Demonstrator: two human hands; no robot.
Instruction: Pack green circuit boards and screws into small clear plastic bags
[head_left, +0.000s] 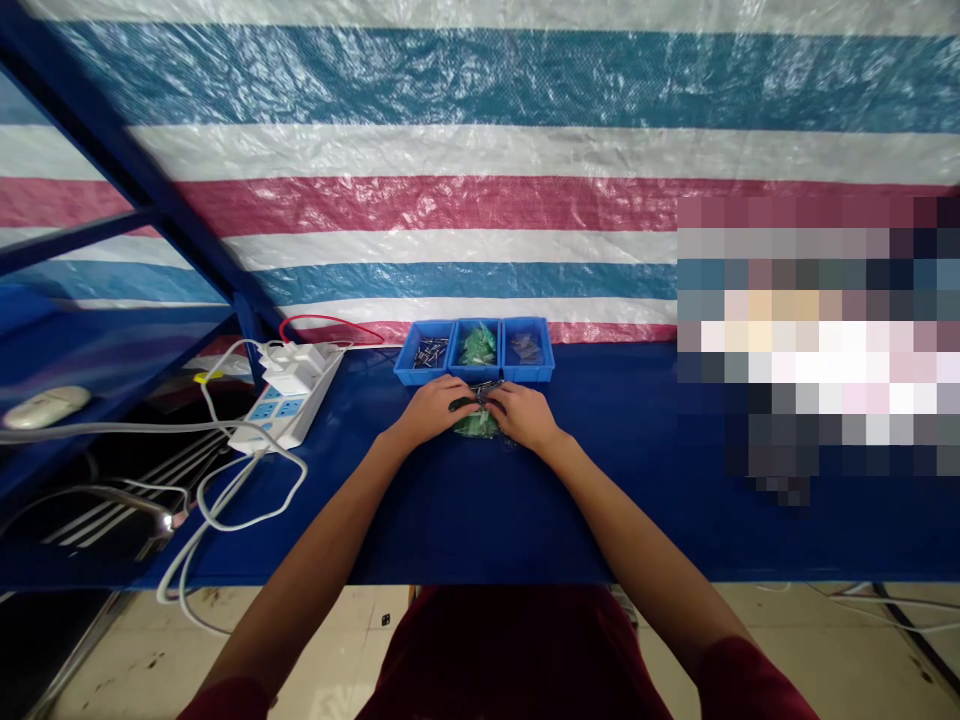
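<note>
My left hand (442,408) and my right hand (525,413) meet just in front of the blue bins, fingers curled inward. Between their fingertips is a bunch of small dark metal pieces (484,391), too small to tell apart. Beneath the fingers lies a pile of green plastic packets (477,425), with some clear plastic by the right hand. Three blue bins stand side by side behind: the left bin (405,376) has thin metal pieces like screws (431,353), the middle one green packets (478,344), and the right bin (546,372) clear packets (526,348).
A white power strip (289,420) with plugged-in adapters (292,368) and looping white cables (259,520) lies left on the blue table (480,520). A striped plastic sheet (450,200) hangs behind. A white computer mouse (47,407) rests far left. The right side is blurred out.
</note>
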